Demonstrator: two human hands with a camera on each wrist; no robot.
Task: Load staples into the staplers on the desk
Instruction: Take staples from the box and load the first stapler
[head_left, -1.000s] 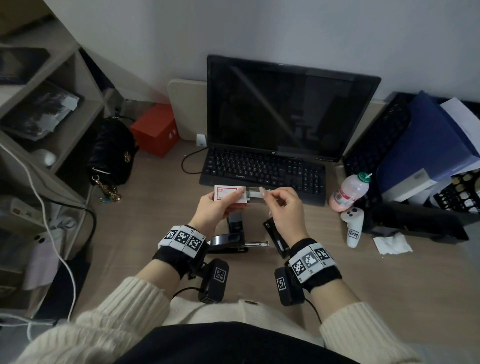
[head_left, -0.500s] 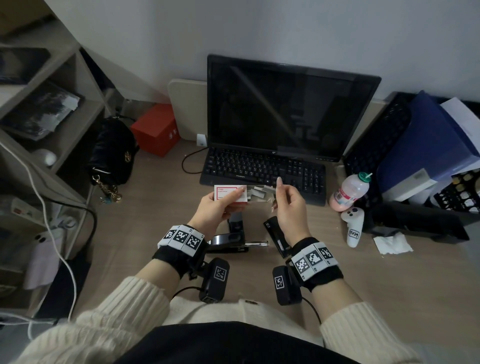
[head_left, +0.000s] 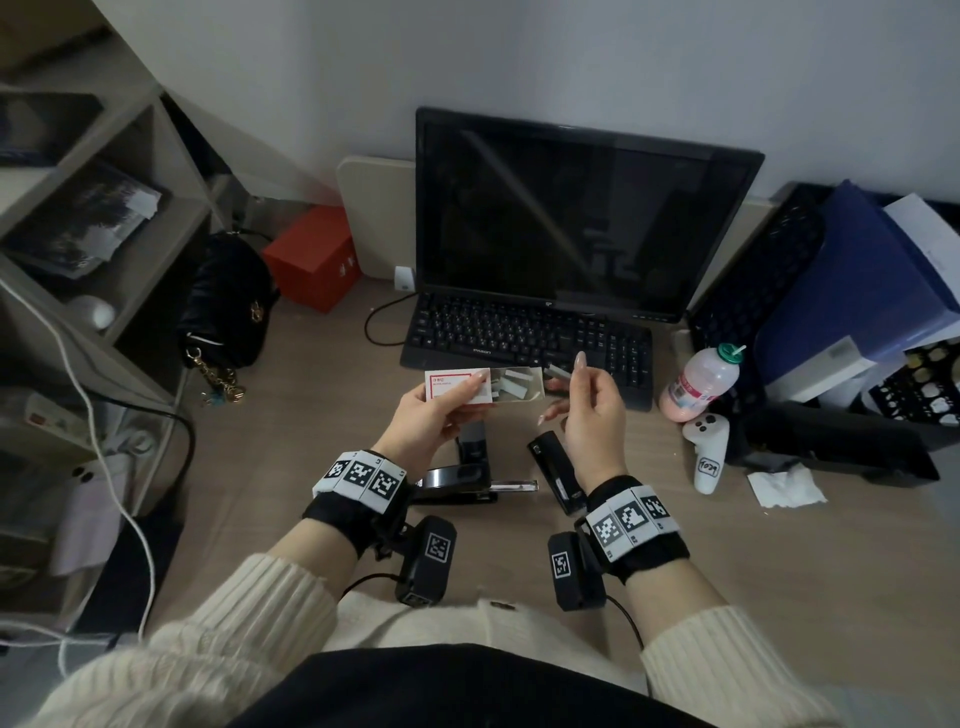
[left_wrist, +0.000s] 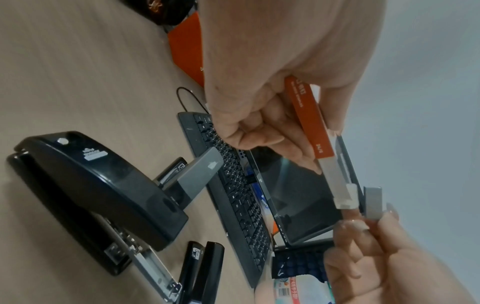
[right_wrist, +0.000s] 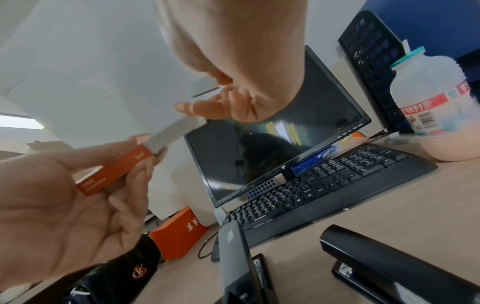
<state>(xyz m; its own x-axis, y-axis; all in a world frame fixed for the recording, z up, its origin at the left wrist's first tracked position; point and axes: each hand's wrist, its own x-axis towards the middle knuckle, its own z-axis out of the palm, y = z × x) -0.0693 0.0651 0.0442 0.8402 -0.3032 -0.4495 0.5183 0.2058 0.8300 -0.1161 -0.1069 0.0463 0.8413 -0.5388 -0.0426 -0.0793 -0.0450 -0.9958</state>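
My left hand (head_left: 441, 410) grips a small staple box (head_left: 453, 388) above the desk, thumb on top. Its white tray (head_left: 517, 388) is slid out to the right, with staple strips lying inside. Just right of the tray, my right hand (head_left: 570, 375) pinches one grey staple strip (left_wrist: 373, 202) between thumb and forefinger; the strip (right_wrist: 204, 88) is clear of the tray. Below the hands lie a large black stapler (head_left: 457, 483) with its metal magazine pulled out, an opened stapler (right_wrist: 237, 259) with its lid raised, and a slim black stapler (head_left: 556, 470).
A black keyboard (head_left: 524, 338) and monitor (head_left: 571, 208) stand behind the hands. A pink drink bottle (head_left: 701, 384), a white controller (head_left: 706, 452) and a crumpled tissue (head_left: 784, 486) are at the right, with file holders beyond. A black bag (head_left: 228, 301) and red box (head_left: 314, 257) sit at the left.
The tray has slid further out of the box. My right hand has drawn a staple strip out of it and lifted the strip slightly up and to the right.
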